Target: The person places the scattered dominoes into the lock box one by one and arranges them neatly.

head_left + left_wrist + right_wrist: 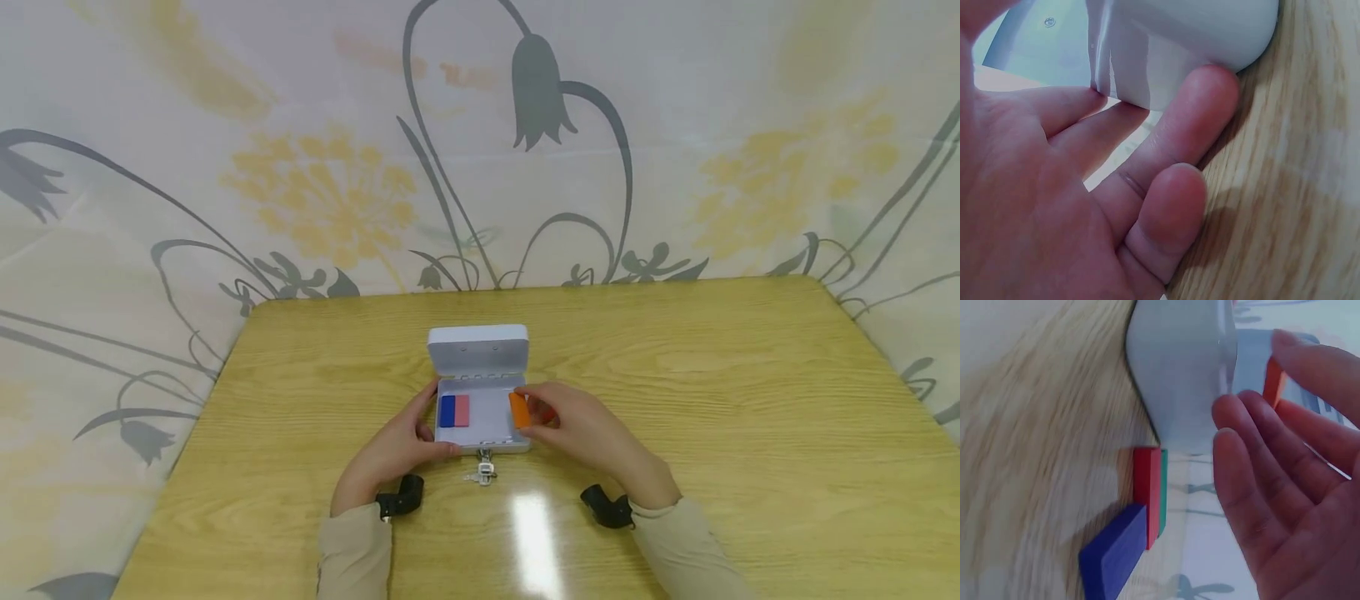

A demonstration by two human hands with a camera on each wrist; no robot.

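A white metal cash box [484, 437] stands on the table with its lid [480, 354] raised at the back. Within it, a blue block [447, 412] and a pink block [462, 411] lie side by side at the left. My left hand [397, 442] grips the box's left side, thumb at the front edge, fingertips [1200, 103] against the wall. Between thumb and fingers my right hand [581, 421] pinches an orange block [519, 411] over the right part of the box. The right wrist view shows this orange block [1274, 381] at the fingertips, above the rim.
Keys [485, 473] hang from the lock at the box's front. By the box's right side, a red block [1146, 487], a green block [1164, 494] and a dark blue block [1115, 550] lie on the wooden table [750, 400]. A patterned cloth [480, 167] hangs behind.
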